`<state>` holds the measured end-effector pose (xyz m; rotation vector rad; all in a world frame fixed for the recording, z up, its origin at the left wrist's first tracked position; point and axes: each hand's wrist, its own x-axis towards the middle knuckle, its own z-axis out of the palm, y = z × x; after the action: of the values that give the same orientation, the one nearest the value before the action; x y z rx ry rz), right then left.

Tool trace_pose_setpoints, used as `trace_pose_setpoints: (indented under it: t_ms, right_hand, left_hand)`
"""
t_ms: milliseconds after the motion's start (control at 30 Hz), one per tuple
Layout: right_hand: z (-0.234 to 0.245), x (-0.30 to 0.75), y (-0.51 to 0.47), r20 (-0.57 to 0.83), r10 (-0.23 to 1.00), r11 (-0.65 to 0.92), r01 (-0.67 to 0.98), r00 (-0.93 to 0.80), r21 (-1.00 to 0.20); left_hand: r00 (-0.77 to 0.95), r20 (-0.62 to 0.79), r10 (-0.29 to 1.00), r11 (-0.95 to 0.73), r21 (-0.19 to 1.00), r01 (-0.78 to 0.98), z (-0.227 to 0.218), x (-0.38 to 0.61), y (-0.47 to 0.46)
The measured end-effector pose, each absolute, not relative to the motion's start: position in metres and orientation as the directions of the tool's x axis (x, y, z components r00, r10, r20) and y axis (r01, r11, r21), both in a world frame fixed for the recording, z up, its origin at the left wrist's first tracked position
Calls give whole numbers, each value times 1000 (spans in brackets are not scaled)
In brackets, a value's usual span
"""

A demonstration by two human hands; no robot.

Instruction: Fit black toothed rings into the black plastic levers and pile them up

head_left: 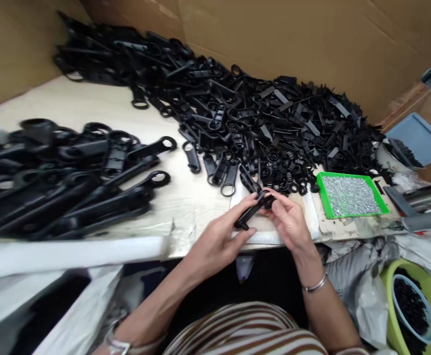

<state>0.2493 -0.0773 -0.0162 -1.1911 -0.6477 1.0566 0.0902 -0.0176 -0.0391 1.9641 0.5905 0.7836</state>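
My left hand [221,239] is closed on a black plastic handle-shaped part [248,215], holding it tilted above the table's front edge. At the part's upper end, the fingers of my right hand [289,219] pinch a small black toothed ring [269,201]. The ring touches the end of the handle part; whether it sits inside cannot be made out. Just beyond my hands lie loose black handle parts with ring ends [230,178] and a cluster of small black rings [293,172].
A long heap of black plastic parts [215,93] runs along the cardboard wall [293,39]. More long black parts [71,182] are piled at left. To the right stand a green tray [322,197] of small silvery pieces and, lower down, a yellow-green bucket [389,296].
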Motion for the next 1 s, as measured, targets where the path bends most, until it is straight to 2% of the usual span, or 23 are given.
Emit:
trace_pose_setpoints:
  t_ms: [100, 200, 300, 367, 433, 533, 600, 667, 833, 1000]
  right_hand:
    - [-19, 252, -74, -82, 882, 61, -286, 464, -956]
    - [-20, 258, -70, -14, 842, 118, -210, 539, -971]
    - [-17, 266, -70, 103, 766, 193, -74, 635, -978]
    - [-14, 269, -73, 164, 752, 211, 3, 638, -978]
    - [-9, 270, -79, 218, 789, 197, 100, 574, -975]
    - [-3, 266, -87, 255, 860, 158, 244, 443, -957]
    - [-1, 262, -91, 242, 891, 136, 283, 384, -949]
    - [-2, 260, -93, 227, 910, 136, 268, 346, -954]
    - [-6, 266, -96, 227, 923, 179, 174, 311, -968]
    - [-7, 266, -103, 309, 845, 162, 343, 435, -925]
  left_hand:
    - [748, 255, 613, -483, 870, 100, -37, 94, -4]
    - [746, 212, 631, -478, 864, 158, -35, 98, 11]
    - [639, 274, 719, -460, 877, 141, -29, 99, 16]
    - [515, 314, 798, -425, 898, 112, -24, 99, 11]
    - [467, 262, 844, -324, 945, 55, -17, 100, 2]
    - [618, 46, 785, -9, 998, -62, -12, 104, -11]
    - [697, -47, 716, 190, 973, -129, -12, 107, -17]
    - [727, -59, 684, 303, 930, -210, -13, 109, -20]
    - [751, -22, 660, 421, 838, -346, -14, 113, -28]
    - [678, -129, 724, 446, 837, -317, -15, 115, -36]
